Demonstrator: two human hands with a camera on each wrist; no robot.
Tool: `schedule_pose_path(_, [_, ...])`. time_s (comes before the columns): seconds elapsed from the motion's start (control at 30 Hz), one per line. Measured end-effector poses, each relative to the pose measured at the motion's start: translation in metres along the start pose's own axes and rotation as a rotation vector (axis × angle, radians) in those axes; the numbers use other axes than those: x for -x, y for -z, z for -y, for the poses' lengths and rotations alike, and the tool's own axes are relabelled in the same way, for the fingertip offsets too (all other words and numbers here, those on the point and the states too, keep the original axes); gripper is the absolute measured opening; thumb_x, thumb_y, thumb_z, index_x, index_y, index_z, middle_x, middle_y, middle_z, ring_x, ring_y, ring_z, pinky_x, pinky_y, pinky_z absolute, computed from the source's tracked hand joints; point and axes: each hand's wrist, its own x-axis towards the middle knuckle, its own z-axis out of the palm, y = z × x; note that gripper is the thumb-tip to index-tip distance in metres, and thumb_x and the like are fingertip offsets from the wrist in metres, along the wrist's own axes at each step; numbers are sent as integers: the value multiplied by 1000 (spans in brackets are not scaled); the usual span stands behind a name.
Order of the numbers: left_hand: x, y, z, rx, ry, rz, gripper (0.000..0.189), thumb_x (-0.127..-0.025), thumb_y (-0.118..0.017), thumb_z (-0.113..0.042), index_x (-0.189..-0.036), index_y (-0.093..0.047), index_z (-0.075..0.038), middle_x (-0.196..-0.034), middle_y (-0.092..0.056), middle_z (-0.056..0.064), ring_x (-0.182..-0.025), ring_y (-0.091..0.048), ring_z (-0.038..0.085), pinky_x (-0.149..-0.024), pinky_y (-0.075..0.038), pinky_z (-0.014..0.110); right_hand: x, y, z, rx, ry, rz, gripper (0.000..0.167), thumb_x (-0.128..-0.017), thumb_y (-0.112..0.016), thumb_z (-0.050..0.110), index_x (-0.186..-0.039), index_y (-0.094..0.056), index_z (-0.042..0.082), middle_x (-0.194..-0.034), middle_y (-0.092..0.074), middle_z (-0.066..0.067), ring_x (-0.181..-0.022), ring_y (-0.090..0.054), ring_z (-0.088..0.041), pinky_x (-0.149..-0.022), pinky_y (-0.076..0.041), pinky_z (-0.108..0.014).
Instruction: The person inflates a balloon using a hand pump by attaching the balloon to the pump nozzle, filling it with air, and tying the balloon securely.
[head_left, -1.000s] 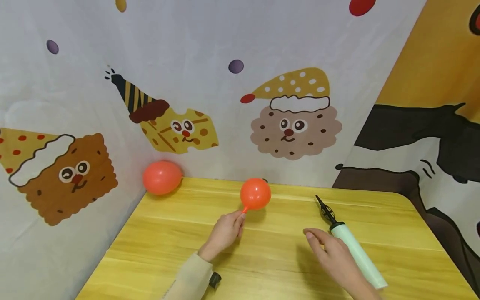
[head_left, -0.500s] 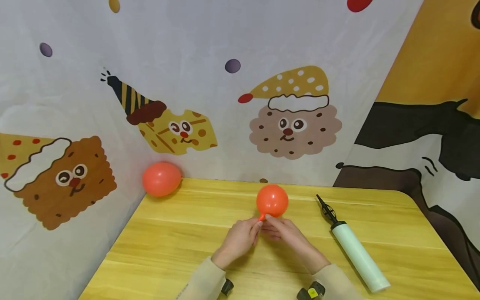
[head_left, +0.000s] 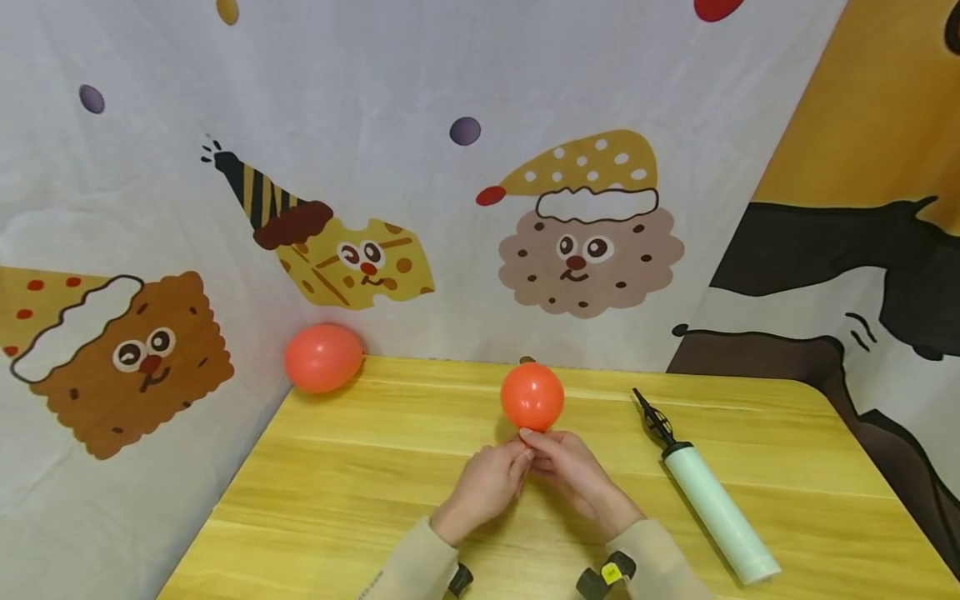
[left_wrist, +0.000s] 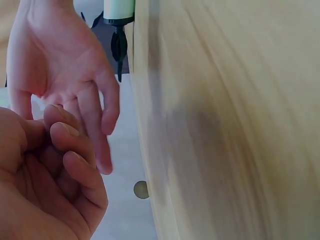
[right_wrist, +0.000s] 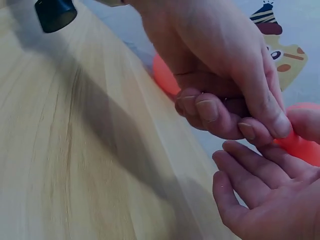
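A small inflated orange-red balloon [head_left: 532,395] stands above the table with its neck end toward me. My left hand [head_left: 486,485] pinches the neck between thumb and forefinger, its other fingers curled, as the right wrist view shows. From the other side my right hand [head_left: 576,472] meets it, thumb and forefinger pinching the balloon [right_wrist: 302,147] just above the left fingertips. The remaining fingers of the right hand [left_wrist: 62,55] extend loosely under the left hand [left_wrist: 45,185]. Fingers largely cover the neck itself.
A mint-green hand pump [head_left: 720,508] with a black nozzle lies on the wooden table [head_left: 360,467] to the right. Another red balloon [head_left: 324,358] sits in the back left corner. A cloth printed with cartoon figures [head_left: 465,50] hangs behind the table.
My right hand has come in from beside the pump to join the left at the balloon's neck. The balloon first shifted right with the left hand, then slightly back left.
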Motion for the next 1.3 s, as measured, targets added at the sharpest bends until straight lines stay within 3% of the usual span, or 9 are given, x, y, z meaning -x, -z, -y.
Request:
schedule_pose_path(0.27, [6, 1, -4, -13, -45, -31, 32, -110, -52, -21, -78, -52, -19, -59, -40, -14, -50, -37, 2, -48, -30, 19, 1, 3, 4, -66, 51, -36, 44, -106, -61, 32, -123, -69, -9, -118, -74, -15, -109, -72, -20, -98, -55, -35])
schedule_pose_path(0.63, [24, 6, -4, 38, -35, -8, 36, -111, -51, -24, -75, -49, -19, -58, -36, -15, -47, -31, -1, -44, -27, 18, 3, 14, 21, -325, 37, -161, 45, -112, -49, 32, -130, -57, -8, -117, -74, -16, -111, -72, -25, -101, -55, -42])
schedule_pose_path(0.73, [30, 7, -2, 37, -41, -5, 36, -111, -51, -25, -74, -49, -20, -58, -36, -16, -47, -30, -2, -44, -27, 17, 3, 12, 23, -422, 48, -193, 36, -112, -47, 30, -120, -59, -2, -110, -75, -14, -105, -74, -25, -99, -56, -43])
schedule_pose_path(0.8, [33, 7, -2, 28, -52, -12, 36, -110, -53, -24, -75, -50, -21, -58, -37, -17, -48, -31, -2, -44, -27, 17, 4, 6, 24, -505, 68, -209, 30, -113, -45, 28, -113, -59, 2, -96, -71, -6, -92, -73, -18, -95, -58, -38])
schedule_pose_path(0.9, [36, 4, -3, 0, -82, -33, 34, -108, -56, -20, -74, -50, -20, -59, -35, -17, -49, -31, -2, -44, -26, 17, 3, -5, 23, -663, 90, -195, 27, -114, -39, 27, -100, -54, 9, -74, -52, 3, -66, -51, -7, -76, -54, -22])
schedule_pose_path(1.0, [37, 0, -6, -21, -105, -47, 34, -108, -56, -19, -74, -49, -20, -59, -34, -17, -49, -31, -2, -43, -25, 16, 1, -14, 22, -747, 109, -155, 29, -115, -33, 28, -97, -49, 12, -65, -35, 8, -57, -26, -7, -55, -31, -16])
schedule_pose_path(1.07, [36, -2, -9, -27, -106, -48, 35, -108, -55, -20, -74, -49, -20, -59, -33, -16, -49, -31, -1, -43, -25, 16, 0, -18, 21, -739, 119, -142, 29, -115, -32, 27, -96, -48, 11, -63, -32, 8, -56, -20, -6, -51, -22, -16])
schedule_pose_path(1.13, [35, -4, -11, -27, -96, -46, 35, -109, -53, -22, -74, -49, -20, -59, -34, -17, -49, -32, -1, -44, -25, 16, -1, -21, 19, -667, 118, -145, 29, -115, -34, 24, -96, -50, 10, -61, -31, 9, -53, -20, -5, -48, -20, -16])
schedule_pose_path(1.3, [34, -5, -9, 42, -49, -8, 36, -111, -49, -28, -76, -54, -21, -55, -41, -19, -49, -39, -3, -45, -32, 17, -3, -23, 14, -353, 64, -113, 28, -113, -43, 22, -94, -58, 7, -59, -32, 8, -48, -27, -4, -45, -23, -17])
